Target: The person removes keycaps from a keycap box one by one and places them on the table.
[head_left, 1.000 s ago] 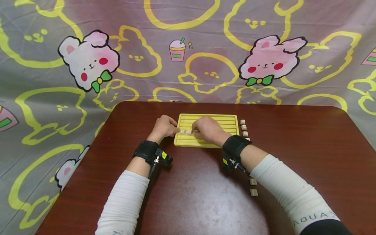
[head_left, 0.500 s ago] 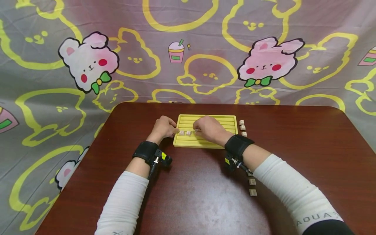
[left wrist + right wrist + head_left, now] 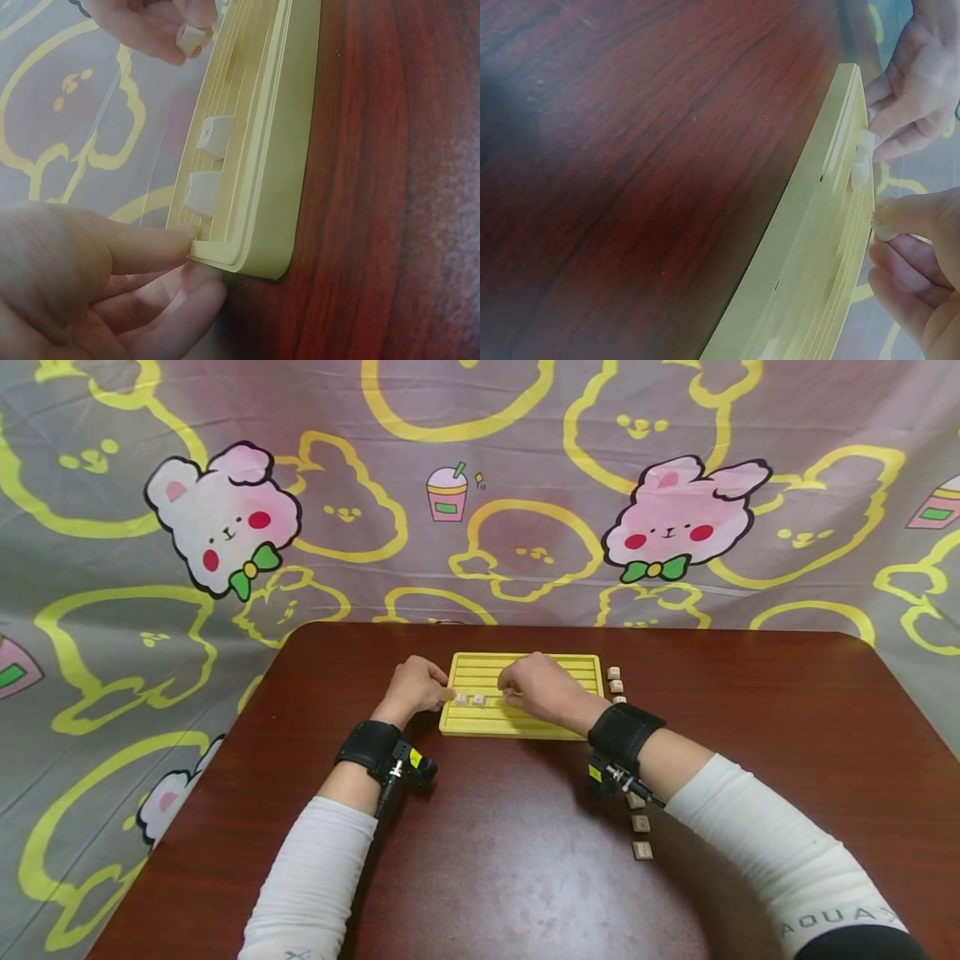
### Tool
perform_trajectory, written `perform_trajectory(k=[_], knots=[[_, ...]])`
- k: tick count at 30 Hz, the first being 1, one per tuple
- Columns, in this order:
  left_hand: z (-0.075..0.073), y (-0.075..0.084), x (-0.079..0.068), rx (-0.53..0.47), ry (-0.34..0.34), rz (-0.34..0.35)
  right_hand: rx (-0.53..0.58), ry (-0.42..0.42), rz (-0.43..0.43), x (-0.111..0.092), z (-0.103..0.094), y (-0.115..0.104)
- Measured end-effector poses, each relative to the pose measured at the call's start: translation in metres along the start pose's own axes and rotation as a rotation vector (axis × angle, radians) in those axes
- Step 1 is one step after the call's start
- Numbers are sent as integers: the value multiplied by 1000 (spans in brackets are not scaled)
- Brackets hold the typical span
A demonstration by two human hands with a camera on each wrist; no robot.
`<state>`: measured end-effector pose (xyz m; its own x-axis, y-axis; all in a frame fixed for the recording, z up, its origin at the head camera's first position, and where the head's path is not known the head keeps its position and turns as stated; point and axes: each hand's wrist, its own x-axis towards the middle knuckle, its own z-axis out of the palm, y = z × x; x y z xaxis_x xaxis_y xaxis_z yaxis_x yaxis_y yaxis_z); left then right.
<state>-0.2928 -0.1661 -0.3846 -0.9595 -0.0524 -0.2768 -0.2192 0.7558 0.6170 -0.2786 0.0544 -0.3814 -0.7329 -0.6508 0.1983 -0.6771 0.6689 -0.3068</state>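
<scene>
A yellow grooved tray (image 3: 517, 727) lies on the table. My left hand (image 3: 415, 687) holds its left edge, with the thumb (image 3: 154, 246) on the rim and the other fingers bent beside the tray's corner. Two off-white keycaps (image 3: 217, 137) sit in one groove close to that hand; the farther one bears an X-like mark. Over the middle of the tray, my right hand (image 3: 543, 689) pinches another off-white keycap (image 3: 192, 40) between thumb and fingertips. That keycap is apart from the two in the groove, to their right. The right hand hides part of the grooves.
Off-white keycaps (image 3: 615, 673) stand in a line along the tray's right side. Several more keycaps (image 3: 642, 850) continue that line nearer the front, partly hidden by the right forearm. A patterned curtain (image 3: 525, 460) hangs behind the brown table (image 3: 487, 860).
My right hand has moved slightly right with its keycap, widening the gap to the two in the groove. The left hand keeps its place on the tray's edge.
</scene>
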Motion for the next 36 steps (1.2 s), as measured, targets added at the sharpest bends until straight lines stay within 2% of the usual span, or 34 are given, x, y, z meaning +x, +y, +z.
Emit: perform_trajectory(k=[11, 20, 25, 31, 36], knots=[[1, 0, -1, 17, 0, 5, 23, -16, 20, -14, -10, 1], [2, -1, 2, 36, 0, 8, 73, 6, -16, -30, -22, 5], [2, 0, 2, 32, -1, 6, 36, 19, -48, -44, -26, 4], [3, 0, 2, 36, -2, 5, 22, -5, -28, -64, -30, 0], [2, -1, 2, 37, 2, 19, 24, -5, -44, -74, -32, -6]])
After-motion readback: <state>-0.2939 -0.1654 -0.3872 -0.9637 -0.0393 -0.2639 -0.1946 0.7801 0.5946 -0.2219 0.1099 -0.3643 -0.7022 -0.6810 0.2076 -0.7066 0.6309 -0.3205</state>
